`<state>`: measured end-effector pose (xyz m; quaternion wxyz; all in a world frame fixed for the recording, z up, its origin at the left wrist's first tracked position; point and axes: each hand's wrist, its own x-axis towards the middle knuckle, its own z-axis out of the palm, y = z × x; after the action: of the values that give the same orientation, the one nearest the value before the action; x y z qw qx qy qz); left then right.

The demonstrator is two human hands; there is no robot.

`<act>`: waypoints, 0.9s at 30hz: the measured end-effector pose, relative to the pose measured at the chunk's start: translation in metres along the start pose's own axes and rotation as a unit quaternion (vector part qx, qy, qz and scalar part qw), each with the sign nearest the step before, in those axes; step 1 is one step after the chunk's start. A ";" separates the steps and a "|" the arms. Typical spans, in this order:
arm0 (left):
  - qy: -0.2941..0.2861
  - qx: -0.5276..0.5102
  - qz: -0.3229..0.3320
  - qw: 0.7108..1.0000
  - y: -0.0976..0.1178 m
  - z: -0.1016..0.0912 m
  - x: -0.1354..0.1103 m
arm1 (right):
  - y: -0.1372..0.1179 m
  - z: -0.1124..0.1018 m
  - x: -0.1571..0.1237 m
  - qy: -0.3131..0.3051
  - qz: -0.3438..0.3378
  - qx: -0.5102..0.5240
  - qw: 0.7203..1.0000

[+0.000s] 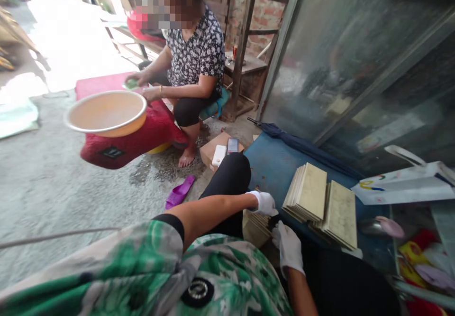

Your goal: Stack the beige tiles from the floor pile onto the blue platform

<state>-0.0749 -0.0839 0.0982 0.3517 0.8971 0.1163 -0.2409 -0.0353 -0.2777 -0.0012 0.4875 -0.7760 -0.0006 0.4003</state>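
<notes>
Both of my hands wear white gloves and are close together above my lap. My left hand (265,203) is curled, its fingertips at a small dark thing (273,222) that I cannot make out. Facing it from below, my right hand (288,246) has its fingers bent toward that same dark spot. Just under my left hand, partly hidden by it and my clothes, is a stack of thin pale boards (256,230). Two more stacks of such boards, the left stack (308,190) and the right stack (340,214), rest on a blue surface (270,164) beside my hands.
A folded umbrella (305,145) and a white bag (405,183) lie along the glass panel. A cardboard box (209,152) bears a white device (219,155) and a phone (232,145). Opposite, a seated person (195,55) handles something green near an orange basin (110,128). A purple slipper (180,192) lies on the floor.
</notes>
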 end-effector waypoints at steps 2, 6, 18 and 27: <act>-0.038 -0.027 -0.024 0.999 -0.010 0.026 -0.016 | 0.000 0.000 0.003 -0.007 -0.008 -0.031 0.999; -0.094 -0.073 -0.035 0.992 -0.012 0.048 -0.026 | 0.002 -0.002 0.008 -0.016 -0.013 -0.085 0.996; -0.067 0.024 -0.059 0.996 -0.010 0.050 -0.016 | 0.010 -0.002 0.007 -0.026 -0.022 -0.161 0.986; -0.092 0.107 -0.026 0.990 -0.014 0.060 -0.013 | 0.014 -0.001 0.014 -0.032 -0.050 -0.201 0.978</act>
<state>-0.1123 -0.1156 0.0589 0.2567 0.9001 0.0802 -0.3427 -0.0304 -0.2797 -0.0204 0.3407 -0.8441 -0.1354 0.3913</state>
